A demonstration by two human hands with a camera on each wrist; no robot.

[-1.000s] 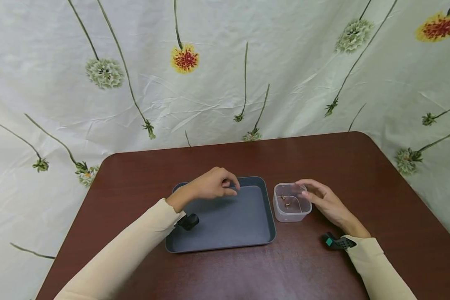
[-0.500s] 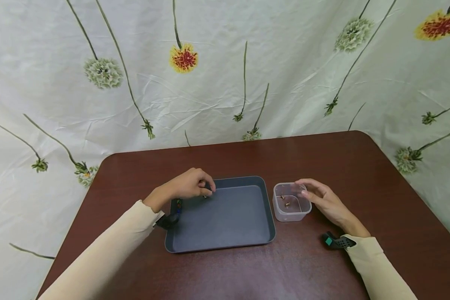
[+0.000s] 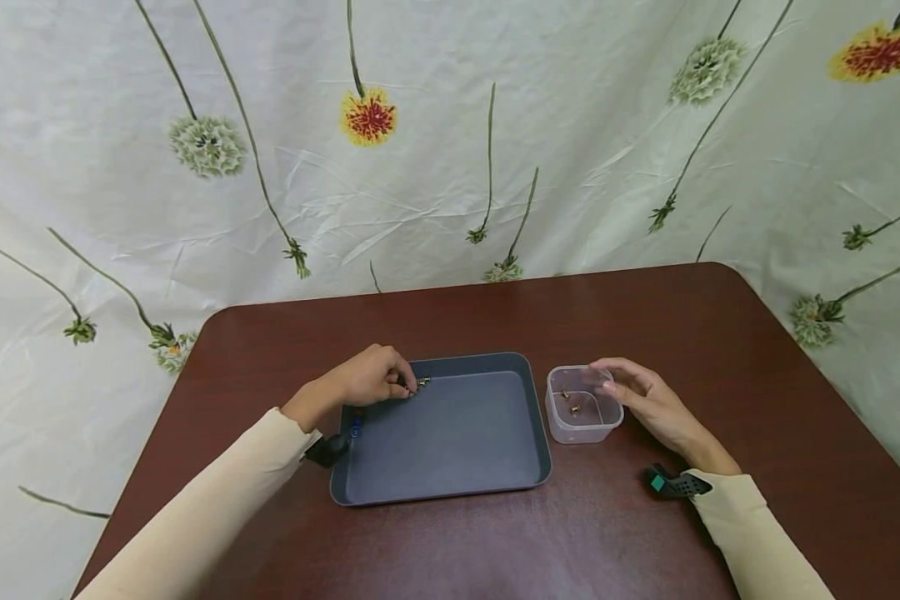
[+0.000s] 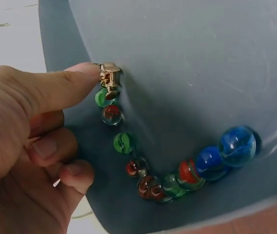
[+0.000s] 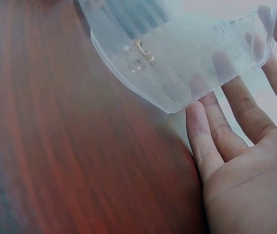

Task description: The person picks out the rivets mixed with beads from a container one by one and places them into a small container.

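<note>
My left hand [image 3: 371,377] reaches into the back left of the grey tray [image 3: 465,492]. In the left wrist view its thumb and a mostly hidden finger pinch at a small cluster of gold push pins [image 4: 111,78]; how many are in the grip is hard to tell. Glass marbles [image 4: 123,143], green, red and blue, line the tray's side and corner below them. On the right, my right hand [image 3: 656,408] rests its spread, fairly straight fingers against the side of a clear plastic container [image 3: 581,435]. Inside it lie a few gold push pins [image 3: 575,409].
The tray and container stand side by side on a dark red-brown table [image 3: 450,550]. A flower-printed white cloth [image 3: 420,192] hangs behind the table's back edge. Each wrist carries a dark band, such as the right wristband [image 3: 675,483].
My left hand has moved left across the tray and down to the gold push pins at its back left. The right hand and the container have stayed where they were.
</note>
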